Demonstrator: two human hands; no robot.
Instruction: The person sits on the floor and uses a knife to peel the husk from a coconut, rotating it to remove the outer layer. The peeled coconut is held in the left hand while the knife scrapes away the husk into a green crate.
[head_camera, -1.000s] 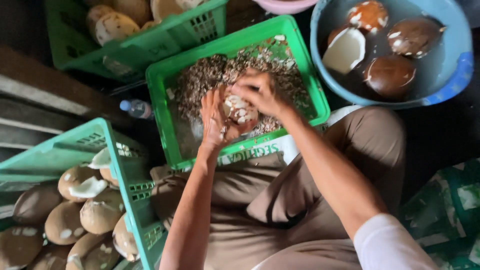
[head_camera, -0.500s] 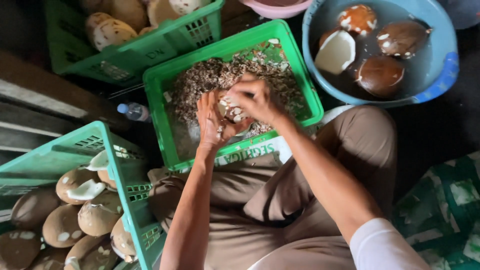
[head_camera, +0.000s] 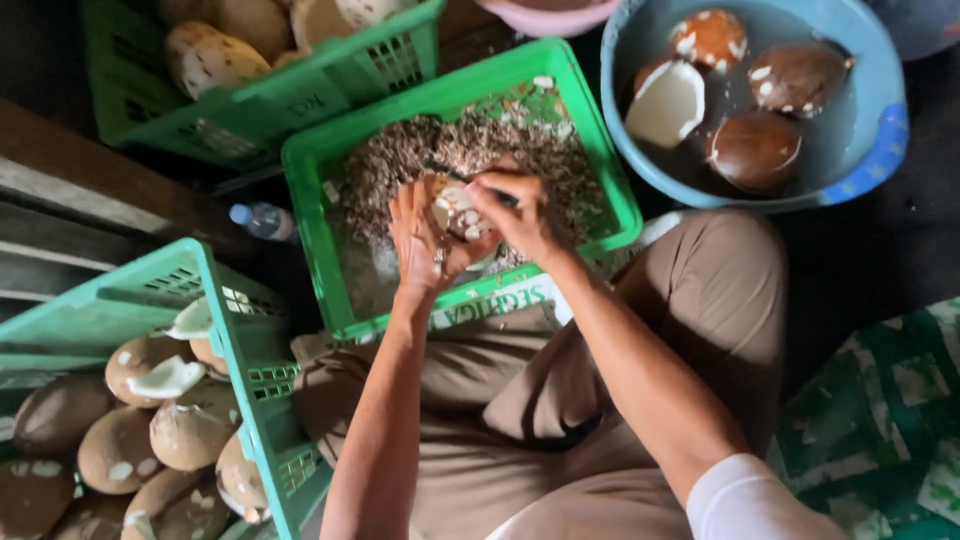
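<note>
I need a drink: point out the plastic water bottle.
In the head view the water bottle lies at left on the dark floor, just left of the middle green crate, below the upper crate.

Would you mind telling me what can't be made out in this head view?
- Coconut: mostly hidden by the left hand and right hand.
- Any tool in the right grip: covered by fingers, cannot tell.
- Bottle: mostly behind the middle crate's rim.
- Pink bowl: cut off by the top edge.
</note>
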